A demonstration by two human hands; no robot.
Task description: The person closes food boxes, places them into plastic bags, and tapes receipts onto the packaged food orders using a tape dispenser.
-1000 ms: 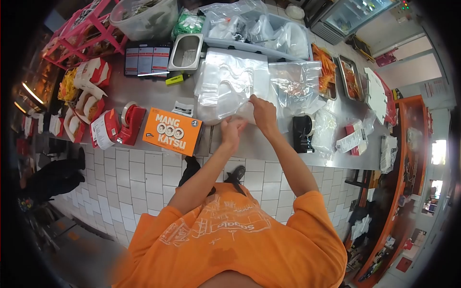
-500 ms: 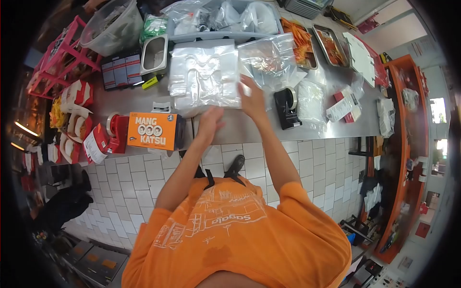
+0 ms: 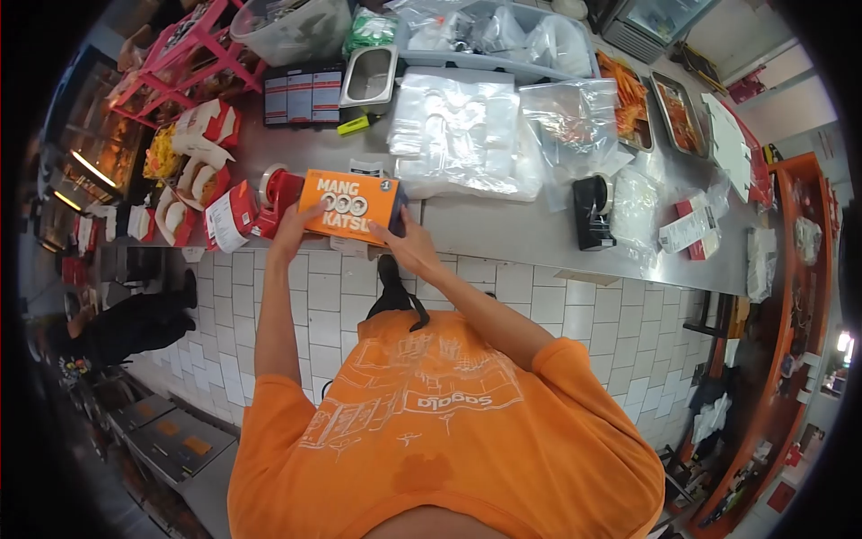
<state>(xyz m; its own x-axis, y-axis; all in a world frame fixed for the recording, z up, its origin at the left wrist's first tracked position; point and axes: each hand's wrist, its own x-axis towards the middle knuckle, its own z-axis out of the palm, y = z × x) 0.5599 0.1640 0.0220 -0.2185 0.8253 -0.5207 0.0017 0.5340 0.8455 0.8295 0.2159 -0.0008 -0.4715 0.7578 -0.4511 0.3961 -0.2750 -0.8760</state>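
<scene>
Here, we see an orange box (image 3: pixel 355 193) at the near edge of the table (image 3: pixel 503 226), the left hand (image 3: pixel 290 235) in a grip on it at eight o'clock, the right hand (image 3: pixel 412 246) grasping at four. Plastic bags (image 3: pixel 453 135) lie at two, a red tape dispenser (image 3: pixel 285 190) at nine.

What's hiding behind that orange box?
A small white item with a dark band peeks out on the steel counter behind the MANG KATSU box, which the left hand and right hand hold. The box hides anything else there.
</scene>
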